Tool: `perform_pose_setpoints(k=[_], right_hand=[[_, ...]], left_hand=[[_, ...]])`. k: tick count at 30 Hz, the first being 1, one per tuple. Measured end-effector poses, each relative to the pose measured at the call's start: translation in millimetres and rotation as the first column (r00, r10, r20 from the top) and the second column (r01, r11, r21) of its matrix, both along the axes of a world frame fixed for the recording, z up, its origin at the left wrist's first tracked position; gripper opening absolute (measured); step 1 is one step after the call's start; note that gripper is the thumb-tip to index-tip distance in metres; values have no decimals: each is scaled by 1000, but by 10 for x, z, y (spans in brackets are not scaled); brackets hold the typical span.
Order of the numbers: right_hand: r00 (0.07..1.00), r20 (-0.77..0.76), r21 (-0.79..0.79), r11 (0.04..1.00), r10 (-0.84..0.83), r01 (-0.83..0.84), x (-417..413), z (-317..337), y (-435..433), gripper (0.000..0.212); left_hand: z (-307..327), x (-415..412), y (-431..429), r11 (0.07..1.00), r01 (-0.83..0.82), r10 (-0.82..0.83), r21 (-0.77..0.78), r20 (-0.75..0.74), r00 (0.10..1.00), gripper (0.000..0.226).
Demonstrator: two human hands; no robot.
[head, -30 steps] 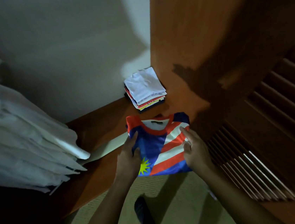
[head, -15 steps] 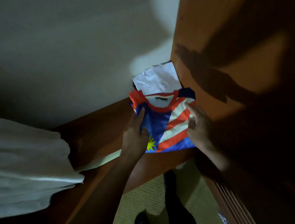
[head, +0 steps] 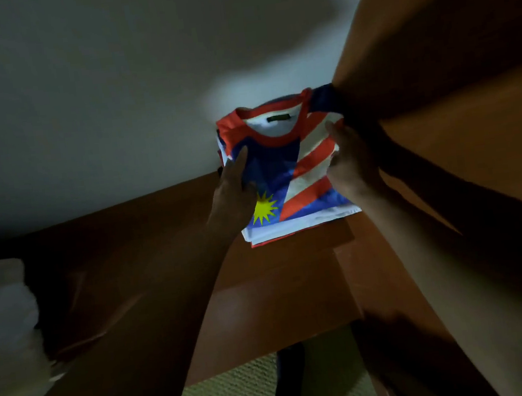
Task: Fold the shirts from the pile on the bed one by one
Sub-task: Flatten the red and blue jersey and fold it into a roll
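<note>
A folded shirt (head: 285, 165), blue with red and white stripes, a red collar and a yellow star, lies on top of a stack of folded shirts (head: 289, 228) on a brown wooden ledge (head: 279, 280). My left hand (head: 234, 189) holds the shirt's left edge, thumb lying on the blue cloth. My right hand (head: 351, 158) holds its right edge over the stripes. Whether the fingers reach under the cloth is hidden. Only white and red edges of the stack show below the top shirt.
A tall wooden cabinet side (head: 433, 64) rises right beside the stack. A pale wall (head: 112, 100) stands behind it. White bedding (head: 5, 331) lies at the left edge. Green carpet (head: 243, 395) and a dark leg show below the ledge.
Both hands carried the folded flag-patterned shirt forward and set it onto the stack, covering the white shirt that was on top. The camera moved closer to the ledge.
</note>
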State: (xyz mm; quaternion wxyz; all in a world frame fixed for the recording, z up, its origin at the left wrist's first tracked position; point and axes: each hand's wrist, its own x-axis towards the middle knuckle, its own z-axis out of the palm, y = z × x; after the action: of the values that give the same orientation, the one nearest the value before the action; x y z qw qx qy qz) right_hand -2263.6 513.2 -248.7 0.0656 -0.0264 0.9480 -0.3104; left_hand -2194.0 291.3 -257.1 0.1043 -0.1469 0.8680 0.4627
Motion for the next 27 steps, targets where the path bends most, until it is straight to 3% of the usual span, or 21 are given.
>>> perform_pose_setpoints(k=[3, 6, 9, 11, 13, 14, 17, 20, 21, 22, 24, 27], right_hand=[[997, 78, 16, 1000, 23, -24, 125, -276, 59, 64], [982, 81, -158, 971, -168, 179, 443, -287, 68, 62], [844, 269, -233, 819, -464, 524, 738, -264, 32, 62], [724, 386, -266, 682, -573, 681, 821, -271, 2, 63], [670, 414, -302, 602, -616, 739, 799, -271, -6, 59], [683, 375, -321, 603, -627, 730, 780, -261, -2, 55], [731, 220, -358, 644, -646, 677, 784, -211, 32, 45], [751, 217, -328, 678, -624, 658, 936, -194, 1, 64], [791, 161, -292, 737, -591, 610, 1009, -193, -29, 73], [857, 41, -217, 833, -513, 509, 1077, -196, -72, 78], [960, -198, 50, 976, -197, 211, 1186, -239, -175, 75], [966, -164, 304, 942, 199, -142, 1210, -386, -309, 70]], left_hand=[[-431, 156, -55, 999, -50, 50, -5, -7, 999, 79], [-515, 409, -26, 939, -341, 337, 56, 58, 940, 71], [-445, 531, 115, 825, -534, 469, 187, 302, 830, 59], [-451, 528, 148, 794, -552, 443, 254, 380, 812, 43], [-403, 514, 133, 797, -540, 435, 269, 363, 824, 16], [-369, 520, 113, 804, -533, 443, 263, 332, 833, 7], [-261, 584, 66, 846, -498, 448, 190, 253, 858, 11], [-195, 658, 93, 889, -455, 439, 50, 193, 878, 14], [-164, 676, 110, 890, -454, 440, 41, 184, 879, 15], [-144, 686, 121, 892, -451, 440, 34, 166, 882, 16], [-140, 703, 112, 899, -437, 432, 12, 131, 892, 15], [-128, 739, 97, 914, -405, 405, -15, 89, 910, 13]])
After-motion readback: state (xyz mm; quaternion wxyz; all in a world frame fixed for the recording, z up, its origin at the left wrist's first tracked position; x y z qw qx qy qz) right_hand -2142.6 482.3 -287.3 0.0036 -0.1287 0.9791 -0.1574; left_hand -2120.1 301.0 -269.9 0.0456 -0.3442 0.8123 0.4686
